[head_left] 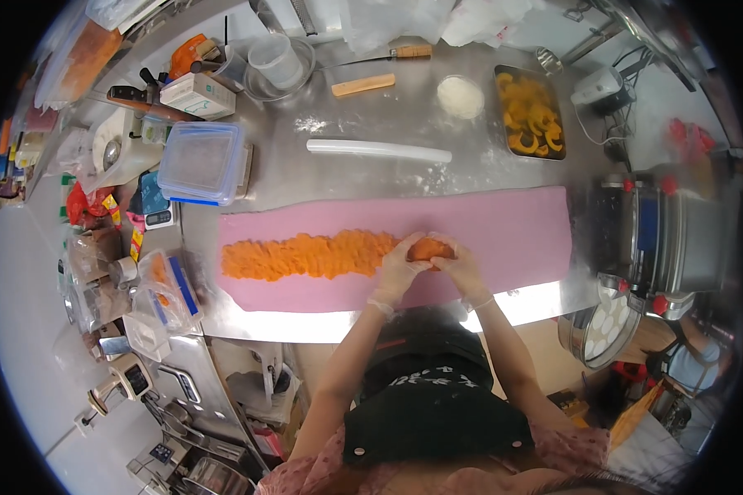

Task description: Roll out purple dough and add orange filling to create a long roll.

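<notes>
A long sheet of pink dough (504,227) lies across the steel worktop. Along its left half runs a lumpy band of orange mash (305,254). Just past the band's right end, my left hand (399,268) and my right hand (462,268) are cupped around a lump of orange mash (429,250), fingers curled about it from both sides. Both hands wear thin clear gloves. The lump sits low over the dough; whether it touches the sheet I cannot tell.
Behind the dough lie a white rolling pin (380,150), a wooden scraper (363,85), a knife (409,53), a bowl of white flour (461,97) and a tray of pumpkin pieces (530,113). A lidded plastic box (200,162) stands left; a large steel pot (693,239) stands right.
</notes>
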The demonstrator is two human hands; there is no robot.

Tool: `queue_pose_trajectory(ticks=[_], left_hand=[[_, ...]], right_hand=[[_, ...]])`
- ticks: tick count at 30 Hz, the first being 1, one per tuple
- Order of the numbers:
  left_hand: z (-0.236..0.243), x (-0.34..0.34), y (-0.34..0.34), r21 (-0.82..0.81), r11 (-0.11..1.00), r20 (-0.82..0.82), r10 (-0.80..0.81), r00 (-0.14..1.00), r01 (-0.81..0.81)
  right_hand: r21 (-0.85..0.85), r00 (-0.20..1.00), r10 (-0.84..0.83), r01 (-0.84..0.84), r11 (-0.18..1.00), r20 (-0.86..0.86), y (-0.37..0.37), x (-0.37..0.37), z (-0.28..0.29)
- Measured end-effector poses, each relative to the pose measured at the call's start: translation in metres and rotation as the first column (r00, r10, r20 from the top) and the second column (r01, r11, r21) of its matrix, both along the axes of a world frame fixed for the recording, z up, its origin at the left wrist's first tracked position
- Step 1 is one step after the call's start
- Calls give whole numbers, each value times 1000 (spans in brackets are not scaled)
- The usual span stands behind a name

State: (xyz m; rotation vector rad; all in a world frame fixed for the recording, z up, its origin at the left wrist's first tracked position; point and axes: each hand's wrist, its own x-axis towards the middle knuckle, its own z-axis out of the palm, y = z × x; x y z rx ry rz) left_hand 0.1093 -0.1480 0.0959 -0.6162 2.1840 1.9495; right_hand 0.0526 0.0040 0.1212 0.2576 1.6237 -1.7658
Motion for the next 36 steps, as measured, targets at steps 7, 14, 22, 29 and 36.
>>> queue_pose_trajectory(ticks=[7, 14, 22, 29, 36], left_hand=[[-9, 5, 16, -18, 983, 133, 182, 974, -182], [-26, 26, 19, -20, 918, 62, 396, 916, -395], [-18, 24, 17, -758, 650, -124, -204, 971, 40], [-46, 21, 14, -746, 665, -125, -185, 975, 31], [-42, 36, 39, -913, 345, 31, -471, 882, 216]], right_hand=[[224, 975, 209, -188, 956, -72, 0, -7, -13], [475, 658, 528, -281, 834, -537, -9, -7, -4], [515, 558, 538, -217, 829, -631, 0, -2, -52], [528, 523, 553, -214, 822, -649, 6, -14, -35], [513, 660, 463, -135, 848, -591, 34, -12, -50]])
